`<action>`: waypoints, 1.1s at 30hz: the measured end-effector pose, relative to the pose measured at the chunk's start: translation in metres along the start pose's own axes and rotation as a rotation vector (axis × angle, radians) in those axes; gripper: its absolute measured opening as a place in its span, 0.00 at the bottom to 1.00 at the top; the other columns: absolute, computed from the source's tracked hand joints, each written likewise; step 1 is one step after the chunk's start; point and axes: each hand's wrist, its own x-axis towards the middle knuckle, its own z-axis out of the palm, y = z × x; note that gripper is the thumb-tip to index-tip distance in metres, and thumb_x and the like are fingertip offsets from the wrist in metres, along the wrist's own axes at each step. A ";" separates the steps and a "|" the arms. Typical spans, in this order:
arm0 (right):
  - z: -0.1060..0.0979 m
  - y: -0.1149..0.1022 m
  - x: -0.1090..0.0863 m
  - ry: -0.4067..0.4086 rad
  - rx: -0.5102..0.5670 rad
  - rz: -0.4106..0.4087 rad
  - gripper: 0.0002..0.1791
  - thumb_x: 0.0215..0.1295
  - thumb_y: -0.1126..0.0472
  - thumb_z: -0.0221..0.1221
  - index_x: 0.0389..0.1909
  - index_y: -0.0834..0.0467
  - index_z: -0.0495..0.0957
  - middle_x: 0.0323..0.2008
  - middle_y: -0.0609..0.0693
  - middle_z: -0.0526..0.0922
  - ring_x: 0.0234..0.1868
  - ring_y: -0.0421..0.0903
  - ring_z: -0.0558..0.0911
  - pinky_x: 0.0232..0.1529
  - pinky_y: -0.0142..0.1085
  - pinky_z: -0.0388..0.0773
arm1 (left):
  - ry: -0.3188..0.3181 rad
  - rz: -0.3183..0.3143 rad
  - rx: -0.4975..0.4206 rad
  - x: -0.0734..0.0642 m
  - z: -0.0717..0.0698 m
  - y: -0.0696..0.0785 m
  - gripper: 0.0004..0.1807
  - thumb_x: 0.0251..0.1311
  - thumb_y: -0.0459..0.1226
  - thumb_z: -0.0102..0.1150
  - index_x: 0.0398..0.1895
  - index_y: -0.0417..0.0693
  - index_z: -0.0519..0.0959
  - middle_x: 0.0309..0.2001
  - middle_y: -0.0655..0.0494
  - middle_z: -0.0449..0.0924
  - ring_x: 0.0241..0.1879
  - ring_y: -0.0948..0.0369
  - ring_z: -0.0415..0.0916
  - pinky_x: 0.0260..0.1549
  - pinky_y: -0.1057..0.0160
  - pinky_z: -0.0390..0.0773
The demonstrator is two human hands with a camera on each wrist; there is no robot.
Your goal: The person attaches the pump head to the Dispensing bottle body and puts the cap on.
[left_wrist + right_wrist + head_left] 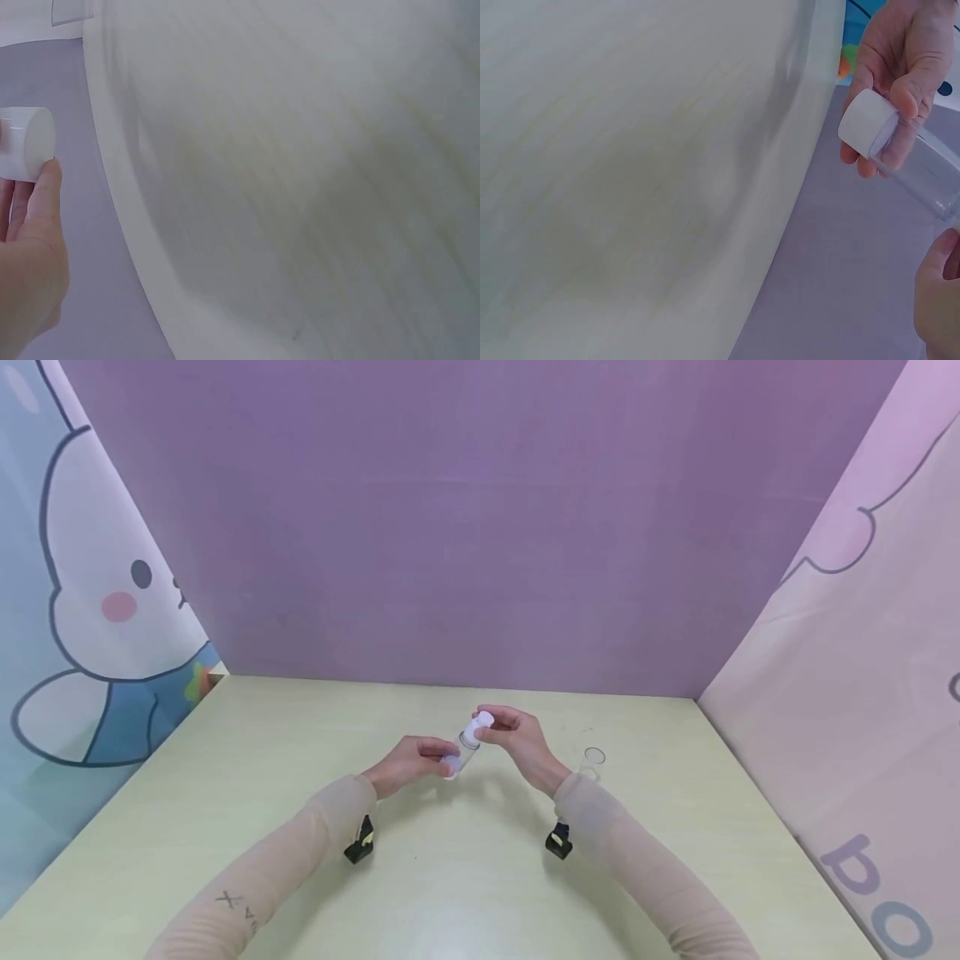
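A clear bottle with a white base and a white top [467, 745] is held tilted above the table, its top leaning to the right. My left hand [408, 765] grips it low down, thumb and fingers around the white base [868, 122]. At the upper end, the thumb and fingers of my right hand [522, 745] pinch the white top [482, 722]. The left wrist view catches only the base end [34, 142] above the left fingers. In the right wrist view, the bottle's clear wall shows between both hands, while the white top is mostly out of frame.
A clear, round-rimmed cover [594, 757] stands on the pale table [420, 893], just beyond my right wrist. Purple cloth [480, 527] rises behind the table's far edge. Printed curtains [847, 677] flank both sides. A small black device hangs below each wrist.
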 end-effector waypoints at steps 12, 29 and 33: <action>-0.005 0.021 0.014 0.014 0.042 0.004 0.23 0.54 0.70 0.62 0.54 0.64 0.73 0.54 0.59 0.76 0.45 0.38 0.78 0.51 0.33 0.74 | -0.002 -0.014 -0.009 -0.002 0.000 0.003 0.20 0.53 0.38 0.63 0.51 0.50 0.78 0.56 0.51 0.75 0.56 0.53 0.70 0.55 0.52 0.70; -0.008 0.020 0.010 -0.068 0.105 -0.066 0.26 0.57 0.72 0.58 0.59 0.63 0.69 0.58 0.59 0.73 0.55 0.44 0.76 0.57 0.36 0.71 | 0.009 -0.017 -0.014 -0.002 0.002 0.002 0.19 0.53 0.41 0.64 0.50 0.53 0.78 0.55 0.53 0.75 0.56 0.55 0.70 0.56 0.49 0.69; -0.010 0.021 0.009 -0.114 0.130 -0.096 0.25 0.58 0.72 0.56 0.59 0.65 0.68 0.59 0.61 0.71 0.55 0.44 0.76 0.58 0.37 0.70 | 0.007 -0.018 -0.029 -0.003 0.002 0.002 0.20 0.53 0.40 0.64 0.51 0.52 0.78 0.55 0.53 0.75 0.56 0.55 0.70 0.56 0.50 0.69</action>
